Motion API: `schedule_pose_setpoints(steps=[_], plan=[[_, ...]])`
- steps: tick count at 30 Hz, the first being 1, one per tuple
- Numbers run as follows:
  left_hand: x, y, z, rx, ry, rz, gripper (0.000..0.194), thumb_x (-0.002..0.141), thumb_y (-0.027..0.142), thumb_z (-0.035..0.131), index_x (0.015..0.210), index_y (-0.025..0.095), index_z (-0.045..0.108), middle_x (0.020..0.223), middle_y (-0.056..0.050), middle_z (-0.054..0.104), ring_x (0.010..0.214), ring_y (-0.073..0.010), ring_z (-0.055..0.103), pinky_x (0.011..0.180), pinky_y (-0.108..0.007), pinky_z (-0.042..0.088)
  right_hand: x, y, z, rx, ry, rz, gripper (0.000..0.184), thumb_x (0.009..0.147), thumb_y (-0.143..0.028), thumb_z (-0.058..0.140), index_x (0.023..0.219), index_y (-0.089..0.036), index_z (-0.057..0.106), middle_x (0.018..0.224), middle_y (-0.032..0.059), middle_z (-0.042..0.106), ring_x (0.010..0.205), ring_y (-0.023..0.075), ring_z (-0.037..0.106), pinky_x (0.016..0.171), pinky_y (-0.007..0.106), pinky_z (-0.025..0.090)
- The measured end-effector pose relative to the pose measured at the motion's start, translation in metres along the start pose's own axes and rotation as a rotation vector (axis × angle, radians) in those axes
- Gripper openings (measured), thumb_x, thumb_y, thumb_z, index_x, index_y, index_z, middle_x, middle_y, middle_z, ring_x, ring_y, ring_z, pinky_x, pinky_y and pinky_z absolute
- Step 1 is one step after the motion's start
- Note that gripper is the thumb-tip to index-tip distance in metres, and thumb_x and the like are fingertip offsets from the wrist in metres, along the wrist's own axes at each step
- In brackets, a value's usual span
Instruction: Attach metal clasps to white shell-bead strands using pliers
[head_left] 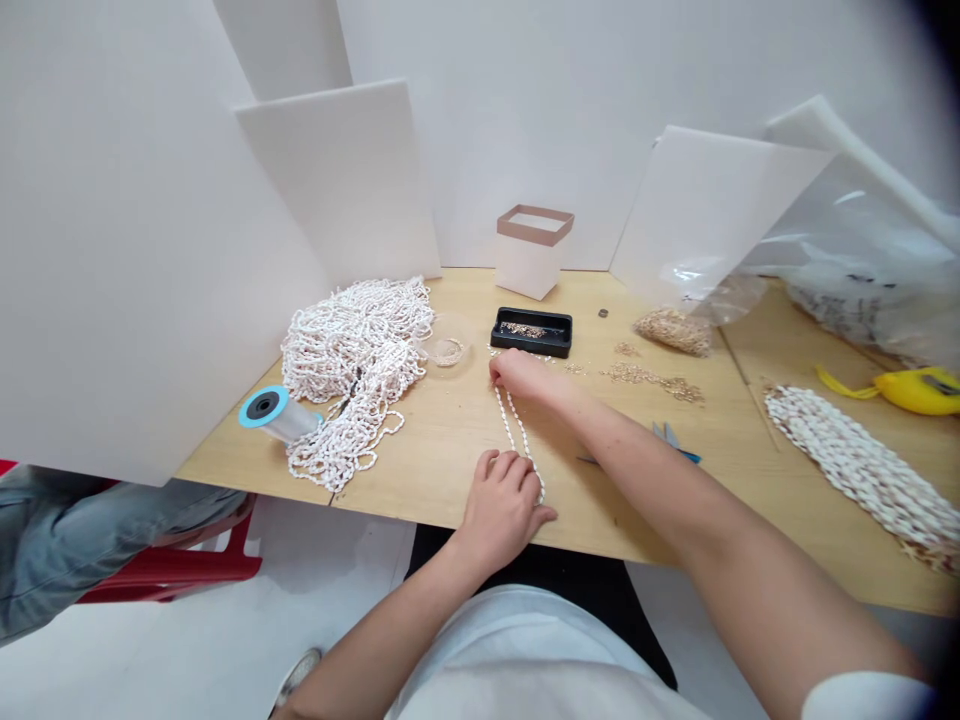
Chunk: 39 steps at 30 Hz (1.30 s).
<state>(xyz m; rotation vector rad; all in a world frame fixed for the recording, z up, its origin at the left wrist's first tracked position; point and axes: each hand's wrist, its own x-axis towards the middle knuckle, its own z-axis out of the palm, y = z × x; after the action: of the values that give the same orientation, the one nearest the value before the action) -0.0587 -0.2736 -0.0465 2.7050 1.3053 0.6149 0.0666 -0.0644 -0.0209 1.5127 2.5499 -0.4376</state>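
A doubled white bead strand [523, 432] runs across the table between my two hands. My right hand [521, 374] is closed at the strand's far end, just in front of a black tray [559, 333]; its fingertips are partly hidden. Nearer the table's front edge, my left hand [501, 502] lies palm down against the near end of the strand, thumb stretched out to the right. The beads pass beside its index finger, and whatever lies beneath the palm is hidden. Small gold-coloured pieces [523, 329] lie in the tray.
To the left are a heap of white bead strands [352, 335], a spool [289, 415] and a clear round dish [448, 350]. Blue-handled scissors [667, 436], scattered gold pieces [649, 376], a bundled bead strip [855, 460] and a yellow tape measure [911, 390] lie rightward. Behind stands a white box [531, 265].
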Motion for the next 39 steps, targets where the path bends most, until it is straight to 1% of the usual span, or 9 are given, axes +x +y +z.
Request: schedule_pose_setpoints(steps=[5,8,10,17,21,24,30,34,39], plan=[[-0.012,-0.009,-0.011,0.024,-0.023,0.044,0.022,0.094,0.042,0.062,0.089,0.02,0.06,0.104,-0.005,0.067,0.106,-0.0234,0.058,0.109,-0.047,0.034,-0.002,-0.004,-0.007,-0.025,-0.011,-0.027,0.035,0.097,-0.037,0.064,0.125,-0.016,0.062,0.125,0.0108,0.064,0.107,0.0231,0.065,0.09,0.044,0.057],[-0.017,-0.011,-0.018,0.061,-0.01,-0.008,0.011,0.097,0.028,0.055,0.092,0.02,0.059,0.101,-0.005,0.067,0.107,-0.0228,0.058,0.112,-0.048,0.031,-0.004,-0.006,-0.009,-0.034,-0.006,-0.036,0.035,0.097,-0.037,0.064,0.125,-0.016,0.062,0.126,0.011,0.064,0.107,0.0232,0.065,0.091,0.044,0.057],[-0.018,-0.009,-0.02,0.095,-0.012,-0.06,0.006,0.096,0.025,0.055,0.093,0.02,0.059,0.098,-0.005,0.067,0.106,-0.0235,0.058,0.113,-0.05,0.03,-0.006,-0.006,-0.01,-0.038,-0.003,-0.038,0.034,0.097,-0.037,0.064,0.124,-0.016,0.063,0.125,0.0111,0.064,0.107,0.0232,0.065,0.091,0.044,0.057],[-0.013,0.002,-0.013,0.135,0.023,-0.16,0.018,0.09,0.035,0.069,0.094,0.021,0.06,0.095,-0.005,0.067,0.1,-0.0248,0.06,0.113,-0.054,0.03,-0.01,-0.005,-0.015,-0.011,-0.018,-0.128,0.033,0.098,-0.037,0.062,0.125,-0.017,0.062,0.124,0.0095,0.065,0.105,0.0222,0.066,0.089,0.044,0.058],[-0.012,0.002,-0.007,0.152,0.059,-0.13,0.008,0.094,0.026,0.062,0.088,0.021,0.06,0.086,-0.003,0.066,0.092,-0.0216,0.06,0.114,-0.052,0.031,-0.009,-0.009,-0.016,-0.016,-0.031,-0.127,0.033,0.098,-0.037,0.062,0.124,-0.018,0.063,0.126,0.0099,0.064,0.106,0.0224,0.065,0.09,0.043,0.057],[-0.014,0.003,-0.009,0.178,0.076,-0.106,0.012,0.095,0.021,0.058,0.083,0.02,0.059,0.08,-0.002,0.065,0.087,-0.0204,0.059,0.113,-0.049,0.031,-0.005,-0.01,-0.013,-0.028,-0.022,-0.107,0.033,0.098,-0.037,0.062,0.125,-0.018,0.062,0.127,0.0103,0.064,0.107,0.0227,0.065,0.091,0.044,0.057],[-0.025,0.003,-0.013,0.181,0.099,-0.121,0.01,0.095,0.021,0.056,0.085,0.021,0.059,0.084,-0.002,0.066,0.089,-0.02,0.059,0.114,-0.049,0.029,0.001,-0.006,-0.005,-0.036,0.01,-0.085,0.032,0.098,-0.037,0.063,0.123,-0.017,0.063,0.124,0.0097,0.065,0.106,0.0226,0.066,0.091,0.044,0.057],[-0.033,0.0,-0.01,0.118,0.114,-0.136,0.003,0.096,0.022,0.057,0.094,0.021,0.059,0.089,-0.001,0.068,0.09,-0.0186,0.06,0.112,-0.046,0.031,0.002,-0.006,-0.004,-0.028,0.016,-0.092,0.033,0.098,-0.037,0.063,0.124,-0.017,0.063,0.125,0.0099,0.065,0.107,0.0227,0.065,0.091,0.044,0.057],[-0.039,-0.003,-0.007,0.099,0.129,-0.119,0.009,0.099,0.018,0.052,0.094,0.022,0.058,0.084,0.001,0.068,0.084,-0.0167,0.061,0.109,-0.042,0.033,0.003,-0.007,-0.006,-0.018,0.009,-0.096,0.033,0.098,-0.037,0.063,0.124,-0.017,0.063,0.125,0.0105,0.064,0.106,0.0226,0.065,0.091,0.043,0.057]])
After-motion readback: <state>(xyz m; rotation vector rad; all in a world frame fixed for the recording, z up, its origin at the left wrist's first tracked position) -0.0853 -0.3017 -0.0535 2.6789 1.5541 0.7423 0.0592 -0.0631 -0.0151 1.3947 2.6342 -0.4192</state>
